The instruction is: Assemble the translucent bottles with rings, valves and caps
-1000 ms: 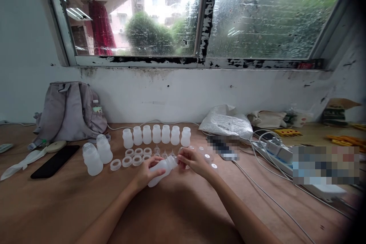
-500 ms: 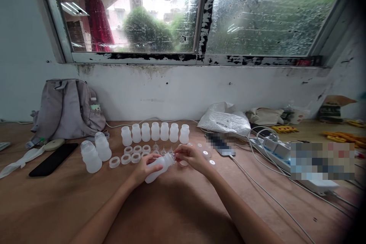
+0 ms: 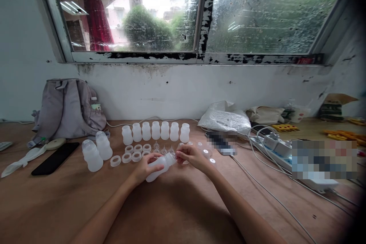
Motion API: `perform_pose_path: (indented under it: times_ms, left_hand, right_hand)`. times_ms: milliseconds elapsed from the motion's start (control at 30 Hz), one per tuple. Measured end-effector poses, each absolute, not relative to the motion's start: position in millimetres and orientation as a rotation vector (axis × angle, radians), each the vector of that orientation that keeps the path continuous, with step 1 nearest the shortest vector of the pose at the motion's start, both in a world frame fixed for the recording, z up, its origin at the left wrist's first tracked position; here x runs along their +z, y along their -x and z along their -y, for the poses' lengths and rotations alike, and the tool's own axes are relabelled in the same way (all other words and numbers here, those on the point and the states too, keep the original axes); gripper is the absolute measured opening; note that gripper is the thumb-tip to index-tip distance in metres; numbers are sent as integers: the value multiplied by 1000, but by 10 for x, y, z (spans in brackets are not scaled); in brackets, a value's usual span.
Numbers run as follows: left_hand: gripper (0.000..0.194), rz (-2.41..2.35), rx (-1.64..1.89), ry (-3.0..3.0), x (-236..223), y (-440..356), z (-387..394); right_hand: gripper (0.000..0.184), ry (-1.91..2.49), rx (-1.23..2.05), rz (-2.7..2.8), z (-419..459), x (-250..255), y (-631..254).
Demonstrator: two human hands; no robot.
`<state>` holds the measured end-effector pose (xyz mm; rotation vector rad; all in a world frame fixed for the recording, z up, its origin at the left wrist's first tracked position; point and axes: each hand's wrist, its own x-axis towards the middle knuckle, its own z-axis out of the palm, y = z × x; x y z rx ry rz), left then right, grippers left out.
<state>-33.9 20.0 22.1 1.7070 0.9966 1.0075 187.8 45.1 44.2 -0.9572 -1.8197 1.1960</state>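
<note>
My left hand (image 3: 143, 168) is wrapped round a frosted white baby bottle (image 3: 156, 172), tilted with its mouth up and to the right. At that mouth, my right hand (image 3: 192, 156) pinches a clear bottle nipple (image 3: 173, 155) with thumb and fingertips; the fingers partly hide it. Just beyond my hands are several white collar rings (image 3: 127, 157) and a few loose clear nipples (image 3: 156, 145). Behind them, several open frosted bottles (image 3: 146, 132) stand in a row. Two bottles with clear tops (image 3: 92, 156) stand on the left. Small clear and white round parts (image 3: 212, 161) lie right of my right hand.
A grey backpack (image 3: 67, 110), a black phone (image 3: 55, 159) and a white strap lie left. Rightward are a silvery plastic bag (image 3: 224, 118), another phone on a cable and a power strip (image 3: 317, 183) with tangled cords. A wall with a window (image 3: 131, 15) bounds the wooden table.
Both hands stay nearly in place, with the nipple still held at the bottle's mouth. The view has shifted slightly; my right fingers have moved very little.
</note>
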Motion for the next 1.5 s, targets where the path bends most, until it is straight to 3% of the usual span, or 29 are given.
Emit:
perform_pose_path:
  times_ms: [1500]
  left_hand:
    - [42,-976,985,-1646,252,308,-153]
  right_hand:
    - [34,975,1345,1634,-350,566,-1838]
